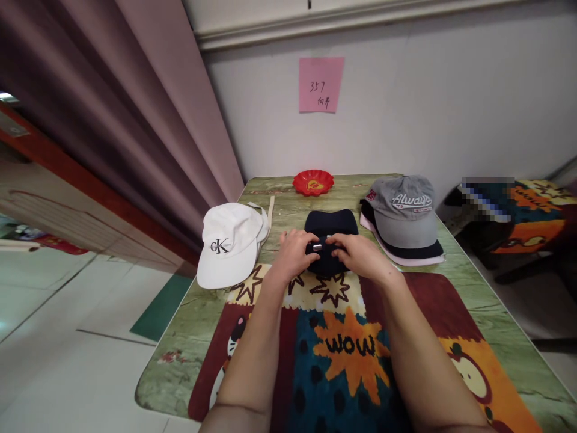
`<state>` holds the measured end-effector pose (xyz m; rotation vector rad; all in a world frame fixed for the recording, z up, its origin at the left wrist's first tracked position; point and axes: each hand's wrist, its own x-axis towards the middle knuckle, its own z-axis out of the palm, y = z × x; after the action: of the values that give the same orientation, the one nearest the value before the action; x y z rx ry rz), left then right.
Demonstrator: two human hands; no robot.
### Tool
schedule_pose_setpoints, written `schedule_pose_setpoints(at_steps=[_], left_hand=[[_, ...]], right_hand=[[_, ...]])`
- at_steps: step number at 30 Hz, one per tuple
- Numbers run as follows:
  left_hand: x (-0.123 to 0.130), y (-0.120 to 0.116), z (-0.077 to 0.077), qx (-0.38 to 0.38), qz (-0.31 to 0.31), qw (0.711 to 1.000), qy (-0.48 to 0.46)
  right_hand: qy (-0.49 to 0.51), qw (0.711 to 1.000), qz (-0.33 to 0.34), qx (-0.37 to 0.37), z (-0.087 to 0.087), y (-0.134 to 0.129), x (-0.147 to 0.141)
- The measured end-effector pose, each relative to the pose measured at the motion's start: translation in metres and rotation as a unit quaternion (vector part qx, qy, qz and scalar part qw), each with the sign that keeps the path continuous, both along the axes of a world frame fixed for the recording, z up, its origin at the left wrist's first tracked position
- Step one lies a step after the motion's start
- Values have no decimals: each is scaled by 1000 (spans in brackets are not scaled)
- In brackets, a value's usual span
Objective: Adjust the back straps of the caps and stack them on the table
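Note:
A dark navy cap [331,222] lies in the middle of the table with its brim toward the wall. At its near side, a small silver buckle [317,247] shows on the strap. My left hand [295,255] grips the cap's left edge beside the buckle, fingers bent over it. From the other side my right hand [360,257] pinches the cap's strap area, its fingertips close to the buckle. The hands partly cover the cap's near part. To the left sits a white cap [228,243] with black "CK" lettering, with more white fabric under it.
A grey "Always" cap [403,207] tops a stack with black and pink brims at right. A red scalloped dish [313,183] stands near the wall. A patterned mat [351,361] covers the near part of the green table [166,361]. A purple curtain [180,120] hangs at left.

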<state>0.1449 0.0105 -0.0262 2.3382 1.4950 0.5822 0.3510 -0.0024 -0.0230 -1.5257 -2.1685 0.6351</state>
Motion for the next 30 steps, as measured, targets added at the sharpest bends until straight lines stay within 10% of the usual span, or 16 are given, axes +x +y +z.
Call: schedule_pose_setpoints(at_steps=[8,13,30], left_hand=[[-2,2,7,77,38,986,-139],[2,0,9,118,14,977,-176],[14,-2,3,239,-44,963,-113]], right_hand=[[454,885,-101,-24,12,5,18],[511,846,-150,29,31,-3,16],[328,941,-57,-65,-4,6,-13]])
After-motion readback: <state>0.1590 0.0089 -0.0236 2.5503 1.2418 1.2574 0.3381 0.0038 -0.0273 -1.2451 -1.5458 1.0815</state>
